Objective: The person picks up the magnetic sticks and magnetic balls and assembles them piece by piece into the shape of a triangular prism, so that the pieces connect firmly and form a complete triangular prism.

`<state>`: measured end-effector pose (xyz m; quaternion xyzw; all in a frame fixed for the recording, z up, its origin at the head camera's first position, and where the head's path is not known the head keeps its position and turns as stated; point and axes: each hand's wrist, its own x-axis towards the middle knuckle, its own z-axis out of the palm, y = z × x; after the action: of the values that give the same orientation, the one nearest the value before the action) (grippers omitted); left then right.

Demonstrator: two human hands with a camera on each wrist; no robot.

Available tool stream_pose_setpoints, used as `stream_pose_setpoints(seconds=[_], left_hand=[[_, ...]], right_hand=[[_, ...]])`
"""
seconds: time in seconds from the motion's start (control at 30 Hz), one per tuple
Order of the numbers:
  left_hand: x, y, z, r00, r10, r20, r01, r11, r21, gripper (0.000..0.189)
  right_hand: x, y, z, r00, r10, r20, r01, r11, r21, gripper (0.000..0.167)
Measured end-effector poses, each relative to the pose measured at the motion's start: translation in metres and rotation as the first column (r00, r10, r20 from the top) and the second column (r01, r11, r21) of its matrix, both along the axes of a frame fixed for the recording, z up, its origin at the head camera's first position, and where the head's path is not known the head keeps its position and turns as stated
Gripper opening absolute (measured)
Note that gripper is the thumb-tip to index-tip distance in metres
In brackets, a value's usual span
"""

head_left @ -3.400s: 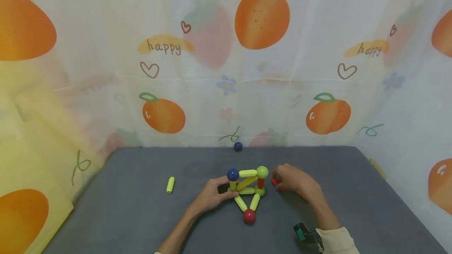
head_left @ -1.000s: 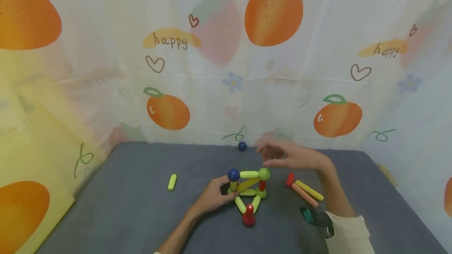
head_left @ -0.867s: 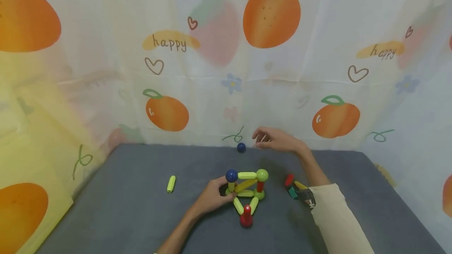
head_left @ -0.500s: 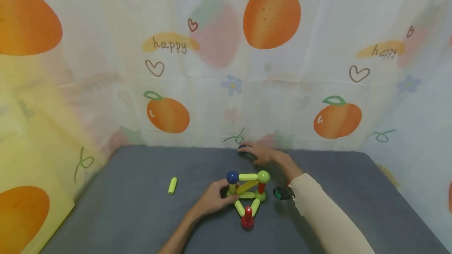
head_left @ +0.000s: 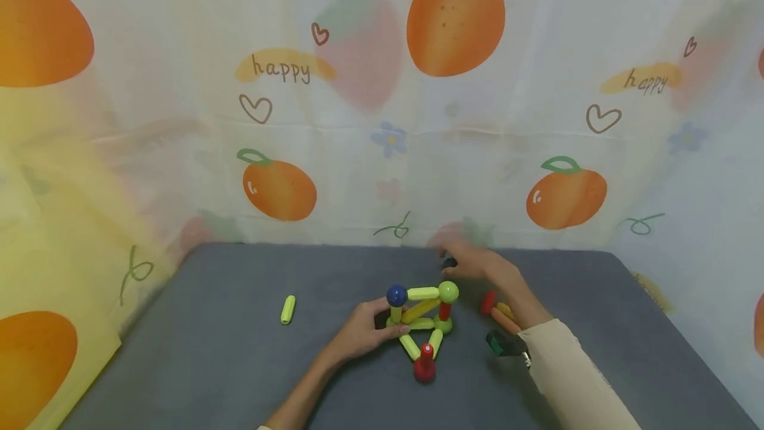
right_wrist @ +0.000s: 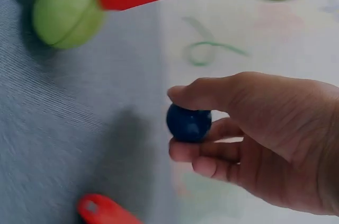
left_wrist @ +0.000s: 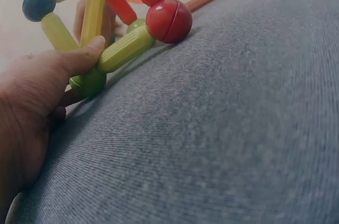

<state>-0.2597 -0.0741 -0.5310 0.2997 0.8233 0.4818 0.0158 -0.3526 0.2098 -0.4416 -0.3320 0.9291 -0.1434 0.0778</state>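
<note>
Because the upright red rod (head_left: pixel 426 354) on the red ball (head_left: pixel 424 371) at the near corner has nothing joined to its top, a bump could well knock it over. Just beyond, the left hand (head_left: pixel 361 332) pinches the rod-and-ball frame (head_left: pixel 420 310) at its lower left corner; a slip or twist there might pull joints apart. At right, a loose red rod (head_left: pixel 489 302) and an orange rod (head_left: pixel 506 320) lie close to the arm, where the sleeve (head_left: pixel 573 370) might roll them. Farther off, the right hand (head_left: pixel 476 263) holds a dark blue ball (right_wrist: pixel 188 123) between thumb and fingertips near the far edge of the table (head_left: pixel 179 350) — smooth and round, it could roll away if the pinch loosened. No brand or label is legible on the pieces; on the curtain (head_left: pixel 346 171) behind, "happy" reads twice — left and right.
</note>
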Motion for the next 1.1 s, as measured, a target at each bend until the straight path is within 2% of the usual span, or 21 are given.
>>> stream_pose_setpoints(seconds=[0.03,0.07,0.17,0.27,0.4,0.53,0.7,0.9,1.1], left_hand=[[-0.001,0.0,0.0,1.0,0.0,0.008,0.0,1.0,-0.005,0.029],[-0.002,0.0,0.001,1.0,-0.005,0.016,0.006,1.0,-0.011,0.03],[-0.008,0.001,0.002,0.999,-0.036,0.014,0.036,0.999,-0.02,0.029],[-0.013,0.001,0.001,0.999,-0.05,-0.001,0.05,0.999,-0.022,0.026],[-0.015,-0.001,0.0,0.998,-0.056,0.016,0.057,0.998,-0.026,0.024],[-0.012,-0.004,-0.001,0.997,-0.076,0.03,0.077,0.997,-0.009,0.024],[-0.011,-0.004,-0.003,0.997,-0.072,0.009,0.072,0.997,0.008,0.022],[-0.012,-0.003,-0.002,0.998,-0.063,0.014,0.063,0.998,0.005,0.023],[-0.014,-0.001,0.0,0.997,-0.076,0.013,0.076,0.997,0.01,0.029]], right_hand=[[0.006,0.005,0.007,1.0,-0.026,0.012,0.026,0.999,-0.018,0.03],[0.022,0.004,0.026,0.996,-0.075,0.046,0.076,0.997,-0.019,0.027],[0.041,0.014,0.045,0.992,-0.117,0.049,0.119,0.992,-0.038,0.022],[0.06,0.018,0.063,0.996,-0.064,0.067,0.07,0.994,-0.085,0.021],[0.084,0.016,0.078,0.988,0.095,0.119,-0.071,0.98,-0.188,0.024],[0.106,0.01,0.084,0.968,0.202,0.148,-0.166,0.961,-0.221,0.026],[0.124,-0.003,0.093,0.953,0.265,0.144,-0.235,0.951,-0.2,0.029],[0.132,-0.028,0.094,0.919,0.347,0.188,-0.326,0.936,-0.134,0.032],[0.134,-0.047,0.088,0.907,0.358,0.222,-0.351,0.934,-0.074,0.034]])
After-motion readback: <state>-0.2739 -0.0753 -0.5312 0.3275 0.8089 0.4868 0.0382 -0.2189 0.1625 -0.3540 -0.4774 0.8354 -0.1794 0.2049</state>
